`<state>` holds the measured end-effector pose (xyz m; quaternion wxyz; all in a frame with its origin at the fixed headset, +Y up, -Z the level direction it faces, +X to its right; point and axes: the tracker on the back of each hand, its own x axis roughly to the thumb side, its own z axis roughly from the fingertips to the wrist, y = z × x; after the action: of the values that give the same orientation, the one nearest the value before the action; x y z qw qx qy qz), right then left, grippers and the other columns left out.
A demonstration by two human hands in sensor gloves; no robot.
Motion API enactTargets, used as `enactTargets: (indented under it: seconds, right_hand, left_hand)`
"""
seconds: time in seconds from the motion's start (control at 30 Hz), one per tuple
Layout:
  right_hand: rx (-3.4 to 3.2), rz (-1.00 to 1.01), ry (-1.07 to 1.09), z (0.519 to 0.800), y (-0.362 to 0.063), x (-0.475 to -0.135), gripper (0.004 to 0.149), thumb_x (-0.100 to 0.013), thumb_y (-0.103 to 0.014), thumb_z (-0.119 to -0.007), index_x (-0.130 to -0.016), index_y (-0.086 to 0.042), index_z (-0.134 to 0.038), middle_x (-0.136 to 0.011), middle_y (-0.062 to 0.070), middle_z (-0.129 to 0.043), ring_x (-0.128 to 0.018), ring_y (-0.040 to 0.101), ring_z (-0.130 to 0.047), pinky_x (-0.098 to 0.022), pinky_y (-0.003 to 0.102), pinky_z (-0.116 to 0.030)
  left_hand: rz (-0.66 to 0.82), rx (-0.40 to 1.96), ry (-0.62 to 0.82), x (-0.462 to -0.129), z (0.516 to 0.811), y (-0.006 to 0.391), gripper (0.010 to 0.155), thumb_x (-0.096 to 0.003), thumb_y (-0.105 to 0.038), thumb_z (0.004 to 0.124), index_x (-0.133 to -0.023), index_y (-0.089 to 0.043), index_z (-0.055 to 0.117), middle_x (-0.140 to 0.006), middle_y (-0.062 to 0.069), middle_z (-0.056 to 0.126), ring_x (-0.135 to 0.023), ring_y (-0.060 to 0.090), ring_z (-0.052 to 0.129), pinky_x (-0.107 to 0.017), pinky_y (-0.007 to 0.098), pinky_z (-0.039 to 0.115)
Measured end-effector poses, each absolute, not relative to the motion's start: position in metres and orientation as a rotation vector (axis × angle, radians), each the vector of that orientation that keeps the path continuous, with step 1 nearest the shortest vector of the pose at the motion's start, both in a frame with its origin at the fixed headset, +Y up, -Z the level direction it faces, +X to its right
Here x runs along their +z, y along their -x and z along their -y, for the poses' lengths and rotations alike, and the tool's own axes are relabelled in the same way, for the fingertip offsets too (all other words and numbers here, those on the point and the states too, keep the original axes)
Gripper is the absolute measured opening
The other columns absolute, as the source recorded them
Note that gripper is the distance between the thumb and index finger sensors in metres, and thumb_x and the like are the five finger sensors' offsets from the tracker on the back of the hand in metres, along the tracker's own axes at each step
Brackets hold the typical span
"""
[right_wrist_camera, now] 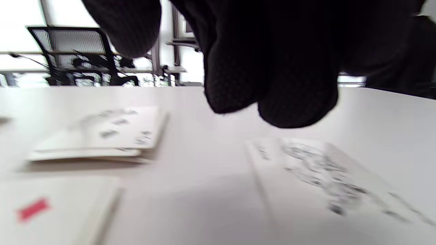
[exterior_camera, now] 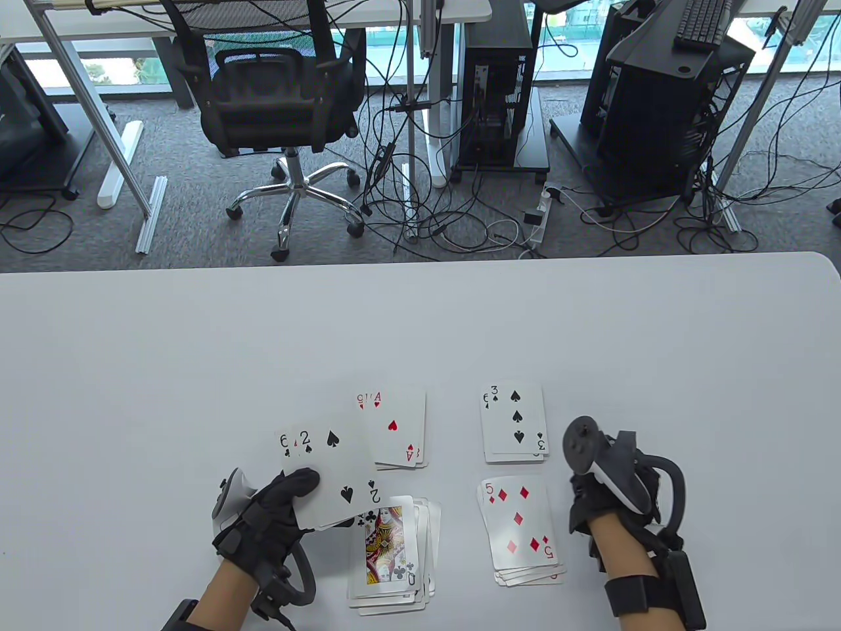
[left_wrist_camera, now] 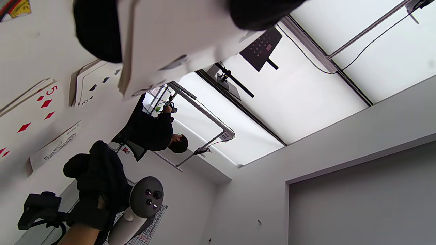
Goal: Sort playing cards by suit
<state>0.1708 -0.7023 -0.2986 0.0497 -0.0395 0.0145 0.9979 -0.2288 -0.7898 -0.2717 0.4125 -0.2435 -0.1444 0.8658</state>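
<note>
My left hand holds a small fan of cards just above the table, the 2 of spades on top and a 6 peeking out at the left. In the left wrist view its fingers grip the fanned cards. Face-up piles lie around: ace of hearts, 3 of spades, 5 of diamonds and queen of clubs. My right hand hovers right of the diamonds pile. Its fingers hang loosely curled and hold nothing. A grey-patterned card lies below them.
The white table stretches bare toward its far edge. Beyond it stand an office chair, computer towers and tangled floor cables. A person is in the background of the left wrist view.
</note>
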Motion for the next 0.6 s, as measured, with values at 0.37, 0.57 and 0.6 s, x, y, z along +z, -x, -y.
enactTargets:
  seconds: [0.37, 0.57, 0.6]
  right_hand:
    - [2.361, 0.026, -0.593, 0.682, -0.012, -0.283, 0.072, -0.054, -0.042, -0.068, -0.09, 0.02, -0.059, -0.061, 0.023, -0.088, -0.049, 0.045, -0.091, -0.045, 0.062, -0.073]
    - [2.344, 0.011, -0.644, 0.694, 0.022, -0.28, 0.084, -0.051, -0.046, -0.073, -0.093, 0.021, -0.045, -0.072, 0.024, -0.078, -0.059, 0.048, -0.084, -0.049, 0.064, -0.07]
    - [2.35, 0.039, -0.64, 0.695, 0.023, -0.28, 0.082, -0.05, -0.044, -0.074, -0.092, 0.02, -0.046, -0.071, 0.022, -0.078, -0.058, 0.046, -0.085, -0.048, 0.063, -0.071]
  left_hand:
    - [0.378, 2.177, 0.615, -0.273, 0.79, 0.229, 0.051, -0.0645, -0.034, 0.061, -0.111, -0.019, 0.044, -0.109, 0.012, 0.061, -0.089, 0.038, 0.078, -0.058, 0.049, 0.077]
    - [0.396, 2.172, 0.607, -0.274, 0.789, 0.229, 0.051, -0.0645, -0.034, 0.061, -0.111, -0.019, 0.044, -0.11, 0.012, 0.061, -0.09, 0.038, 0.077, -0.058, 0.049, 0.077]
    - [0.398, 2.177, 0.605, -0.274, 0.789, 0.229, 0.051, -0.0646, -0.034, 0.061, -0.111, -0.019, 0.044, -0.11, 0.012, 0.061, -0.09, 0.038, 0.077, -0.058, 0.049, 0.077]
